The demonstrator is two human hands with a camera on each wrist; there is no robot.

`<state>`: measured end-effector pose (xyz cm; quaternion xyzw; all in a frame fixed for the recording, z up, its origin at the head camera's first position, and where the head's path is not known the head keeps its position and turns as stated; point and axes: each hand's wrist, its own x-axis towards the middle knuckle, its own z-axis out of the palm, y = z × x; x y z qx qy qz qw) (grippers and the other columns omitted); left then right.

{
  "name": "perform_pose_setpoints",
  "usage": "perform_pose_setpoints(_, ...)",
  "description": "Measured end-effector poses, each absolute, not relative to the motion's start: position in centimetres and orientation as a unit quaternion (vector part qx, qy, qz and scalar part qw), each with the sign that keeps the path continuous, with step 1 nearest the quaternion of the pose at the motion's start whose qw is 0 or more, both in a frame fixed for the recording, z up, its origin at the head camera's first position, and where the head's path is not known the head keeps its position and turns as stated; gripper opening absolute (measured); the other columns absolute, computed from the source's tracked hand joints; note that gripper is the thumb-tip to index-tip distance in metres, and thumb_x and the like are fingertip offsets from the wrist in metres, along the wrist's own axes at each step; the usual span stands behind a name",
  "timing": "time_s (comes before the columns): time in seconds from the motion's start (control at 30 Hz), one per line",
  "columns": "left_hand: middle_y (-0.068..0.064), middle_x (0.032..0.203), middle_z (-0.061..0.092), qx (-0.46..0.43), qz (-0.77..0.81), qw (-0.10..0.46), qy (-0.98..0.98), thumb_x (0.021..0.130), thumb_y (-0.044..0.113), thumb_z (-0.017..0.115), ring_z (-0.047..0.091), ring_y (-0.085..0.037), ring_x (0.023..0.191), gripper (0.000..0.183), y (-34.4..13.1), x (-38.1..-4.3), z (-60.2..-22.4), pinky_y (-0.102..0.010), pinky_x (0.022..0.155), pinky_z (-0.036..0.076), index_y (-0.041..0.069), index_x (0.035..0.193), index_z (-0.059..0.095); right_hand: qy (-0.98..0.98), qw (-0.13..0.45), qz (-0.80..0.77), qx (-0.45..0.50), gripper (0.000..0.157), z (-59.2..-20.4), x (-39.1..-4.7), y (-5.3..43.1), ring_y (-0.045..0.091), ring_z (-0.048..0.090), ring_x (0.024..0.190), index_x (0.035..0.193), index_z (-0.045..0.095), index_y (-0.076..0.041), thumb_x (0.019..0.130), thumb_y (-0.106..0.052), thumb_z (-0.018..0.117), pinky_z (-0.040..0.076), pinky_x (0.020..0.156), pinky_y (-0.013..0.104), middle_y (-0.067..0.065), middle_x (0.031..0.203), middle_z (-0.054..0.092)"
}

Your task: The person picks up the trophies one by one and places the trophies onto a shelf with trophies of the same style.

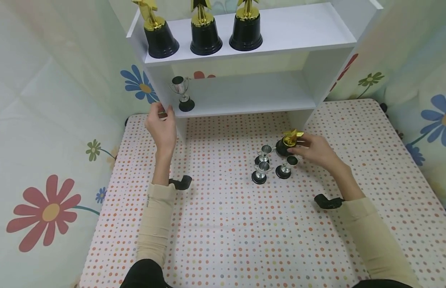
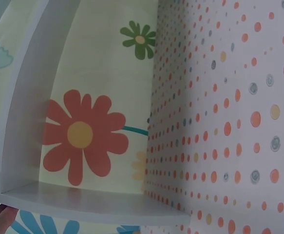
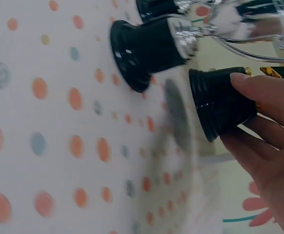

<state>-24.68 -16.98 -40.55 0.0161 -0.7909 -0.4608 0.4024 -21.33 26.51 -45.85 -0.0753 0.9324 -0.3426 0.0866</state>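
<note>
My right hand grips a star trophy with a gold top and a black base. In the right wrist view its black base hangs tilted just off the dotted cloth, thumb on one side and fingers on the other. Beside it stand small silver cup trophies on black bases, three in all. My left hand holds the front edge of the white shelf's left side panel, near the middle board; only its fingertips show in the left wrist view.
On the white shelf's middle board, a silver cup stands at the left end. Three gold star trophies line the left part of the top board. Dotted cloth covers the table, and flowered curtains hang around it.
</note>
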Motion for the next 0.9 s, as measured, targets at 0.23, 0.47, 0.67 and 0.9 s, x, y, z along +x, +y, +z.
perform_pose_setpoints(0.23, -0.022, 0.100, 0.073, 0.018, -0.465, 0.403, -0.788, 0.100, 0.008, 0.064, 0.070, -0.032, 0.082, 0.017, -17.0, -24.6, -40.6, -0.022, 0.071, 0.054, -0.007, 0.105, 0.068, 0.943, 0.037, -0.316, -0.095, 0.055, -43.9, -20.4, 27.2, 0.057, 0.055, 0.126, 0.135, 0.057, 0.009, 0.096, -0.026, 0.074, 0.046, 0.103, 0.067, 0.036, 0.138, 0.057)
perform_pose_setpoints(0.47, -0.021, 0.102, 0.073, 0.024, -0.469, 0.401, -0.786, 0.100, 0.008, 0.063, 0.070, -0.032, 0.084, 0.016, -17.1, -24.6, -40.6, -0.020, 0.071, 0.053, -0.005, 0.106, 0.069, 0.946, 0.022, -0.307, -0.106, 0.054, -42.7, -19.9, 27.3, 0.056, 0.056, 0.124, 0.135, 0.057, 0.009, 0.096, -0.025, 0.074, 0.045, 0.103, 0.068, 0.035, 0.135, 0.059)
perform_pose_setpoints(0.67, -0.021, 0.102, 0.073, 0.024, -0.466, 0.397, -0.790, 0.100, 0.009, 0.063, 0.070, -0.032, 0.084, 0.017, -17.1, -24.5, -40.7, -0.021, 0.071, 0.053, -0.005, 0.106, 0.068, 0.946, 0.005, -0.306, -0.111, 0.049, -42.1, -19.3, 27.1, 0.055, 0.059, 0.122, 0.132, 0.060, 0.009, 0.094, -0.019, 0.076, 0.047, 0.102, 0.068, 0.034, 0.132, 0.062)
perform_pose_setpoints(0.9, -0.022, 0.103, 0.074, 0.017, -0.460, 0.398, -0.794, 0.100, 0.009, 0.063, 0.071, -0.033, 0.085, 0.017, -17.1, -24.5, -40.7, -0.030, 0.072, 0.056, -0.005, 0.107, 0.069, 0.940, -0.031, -0.310, -0.142, 0.044, -41.3, -18.7, 27.0, 0.055, 0.061, 0.118, 0.128, 0.063, 0.009, 0.091, -0.012, 0.078, 0.047, 0.101, 0.069, 0.033, 0.128, 0.065)
